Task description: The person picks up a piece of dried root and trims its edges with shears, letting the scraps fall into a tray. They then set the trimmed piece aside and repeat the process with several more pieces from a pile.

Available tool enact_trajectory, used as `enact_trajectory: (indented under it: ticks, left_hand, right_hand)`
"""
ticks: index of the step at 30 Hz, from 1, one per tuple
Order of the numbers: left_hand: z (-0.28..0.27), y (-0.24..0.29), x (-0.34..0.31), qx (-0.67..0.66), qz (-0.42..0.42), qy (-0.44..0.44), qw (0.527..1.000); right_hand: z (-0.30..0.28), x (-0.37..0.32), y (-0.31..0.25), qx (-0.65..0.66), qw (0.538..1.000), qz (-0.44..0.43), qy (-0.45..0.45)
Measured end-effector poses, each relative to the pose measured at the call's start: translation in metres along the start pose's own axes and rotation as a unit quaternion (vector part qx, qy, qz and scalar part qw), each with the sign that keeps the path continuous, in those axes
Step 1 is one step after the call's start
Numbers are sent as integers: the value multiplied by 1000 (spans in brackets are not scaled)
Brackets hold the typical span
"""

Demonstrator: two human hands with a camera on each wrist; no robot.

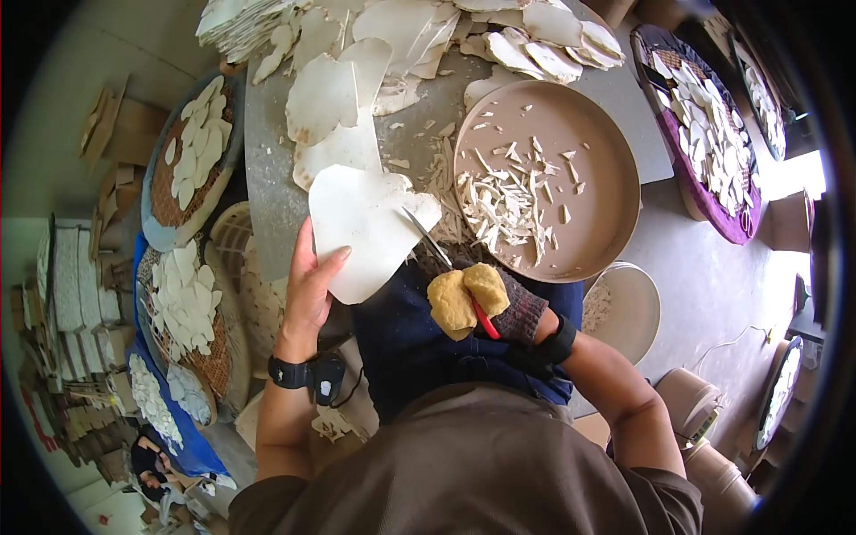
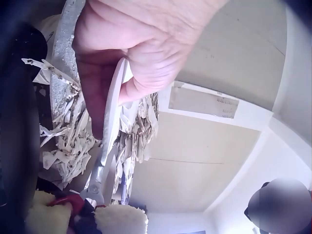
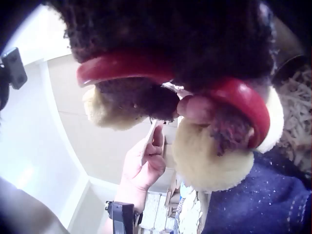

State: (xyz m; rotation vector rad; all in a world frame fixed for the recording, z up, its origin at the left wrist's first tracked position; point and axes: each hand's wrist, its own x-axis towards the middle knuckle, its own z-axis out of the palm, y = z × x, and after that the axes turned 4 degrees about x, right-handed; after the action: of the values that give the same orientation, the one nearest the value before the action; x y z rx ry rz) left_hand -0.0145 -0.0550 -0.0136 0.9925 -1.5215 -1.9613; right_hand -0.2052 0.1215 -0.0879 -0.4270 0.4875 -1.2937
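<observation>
Scissors point(image 1: 426, 236) were biting into the right edge of the flat white piece point(image 1: 361, 223), so the cutting looked well under way. The left hand point(image 1: 308, 294) pinched the piece between thumb and fingers and held it over the near edge of the grey table point(image 1: 267, 169). The gloved right hand point(image 1: 513, 308) was curled through the padded red handles. I think the next snip called for turning the piece a little. The round tray point(image 1: 593, 125) of scraps point(image 1: 508, 201) sat just beside the blades, so room was tight there. More room lay toward the person.
</observation>
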Motion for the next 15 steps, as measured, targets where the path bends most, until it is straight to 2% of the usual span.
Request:
enact_trajectory:
  ticks: [6,9,12,15]
  left_hand:
    - [-2,-2,4,8,3,-6,1000]
    - [-11,-11,6,-7,-28,-4,1000]
    - [-27,-8,6,-68,-138,-48,987]
    - [-35,2,9,-102,-105,-22,989]
  right_hand:
    - [0,-2,9,-4,999,8,43]
    - [0,-2,6,-57,997,-8,51]
    - [-8,-2,9,-150,988,4,43]
    - [-7,-8,3,-186,980,38,64]
